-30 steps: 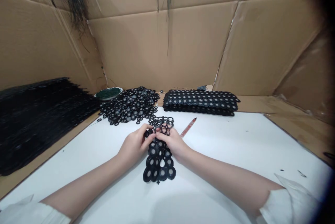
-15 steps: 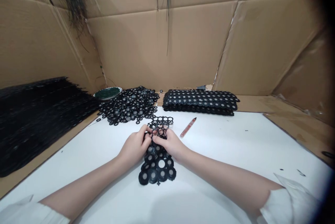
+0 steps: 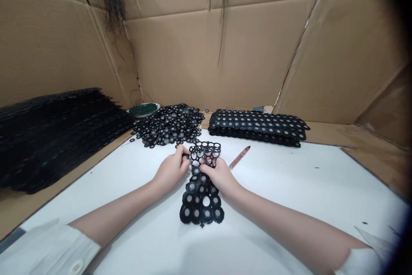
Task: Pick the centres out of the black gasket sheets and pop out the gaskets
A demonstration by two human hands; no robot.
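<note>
A black lattice piece (image 3: 201, 200) lies on the white board in front of me, its near part filled with dark discs and its far part made of bare rings. My right hand (image 3: 220, 174) pinches the right side of this piece at its middle, thumb on top. At the left edge of the rings, my left hand (image 3: 174, 165) has thumb and forefinger pressed together around something small and dark, too small to make out. One round opening in the lower part of the lattice shows white.
Behind are a heap of small black rings (image 3: 170, 125), a stack of black lattice sheets (image 3: 257, 125), and a dish of dark green bits (image 3: 143, 110). A red pen-like tool (image 3: 240, 157) lies right of my hands. Black sheets (image 3: 58, 133) are piled at left.
My left hand has moved away from my right hand to the lattice's left edge, uncovering more rings. The whole view has shifted, so the scene sits further right.
</note>
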